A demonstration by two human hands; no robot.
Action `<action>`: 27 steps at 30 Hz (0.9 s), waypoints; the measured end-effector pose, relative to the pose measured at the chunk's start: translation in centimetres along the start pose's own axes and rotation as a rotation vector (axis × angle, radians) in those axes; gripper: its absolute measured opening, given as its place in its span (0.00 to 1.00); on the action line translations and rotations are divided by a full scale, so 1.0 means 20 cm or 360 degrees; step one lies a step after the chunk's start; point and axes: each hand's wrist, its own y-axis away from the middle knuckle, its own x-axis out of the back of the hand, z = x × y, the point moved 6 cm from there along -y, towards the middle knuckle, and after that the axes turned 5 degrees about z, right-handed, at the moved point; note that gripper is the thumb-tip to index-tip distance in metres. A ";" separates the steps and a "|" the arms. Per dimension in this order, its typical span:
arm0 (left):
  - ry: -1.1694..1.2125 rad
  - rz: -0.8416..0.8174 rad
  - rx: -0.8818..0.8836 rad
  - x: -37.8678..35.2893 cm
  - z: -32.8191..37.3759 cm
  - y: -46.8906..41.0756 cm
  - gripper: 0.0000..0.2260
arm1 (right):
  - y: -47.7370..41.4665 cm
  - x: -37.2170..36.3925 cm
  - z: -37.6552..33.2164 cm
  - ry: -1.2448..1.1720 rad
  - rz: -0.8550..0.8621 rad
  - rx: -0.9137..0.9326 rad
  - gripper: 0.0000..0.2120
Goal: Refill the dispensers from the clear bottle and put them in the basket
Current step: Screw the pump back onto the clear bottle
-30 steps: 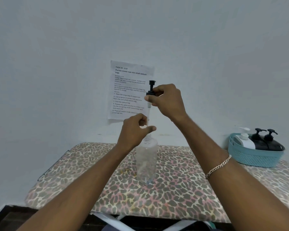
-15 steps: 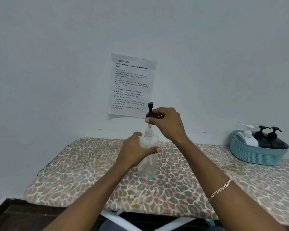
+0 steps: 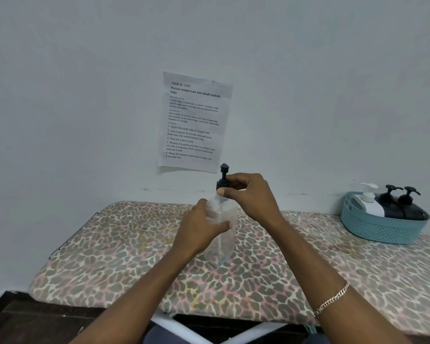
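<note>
Our left hand [image 3: 198, 230] clasps the clear bottle [image 3: 221, 252] steady — our right hand [image 3: 252, 197] pinches the black pump [image 3: 223, 175], probably to screw it on.

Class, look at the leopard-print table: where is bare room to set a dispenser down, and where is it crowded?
Bare: the table left of the left hand, and between the right hand and the basket. Crowded: the middle, both hands at the clear bottle and its pump; the basket holds three dispensers.
</note>
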 end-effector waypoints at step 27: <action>0.0219 -0.0346 -0.0327 -0.50 0.24 -0.16 0.20 | 0.04 0.45 0.29 0.0228 0.0286 -0.0115 0.24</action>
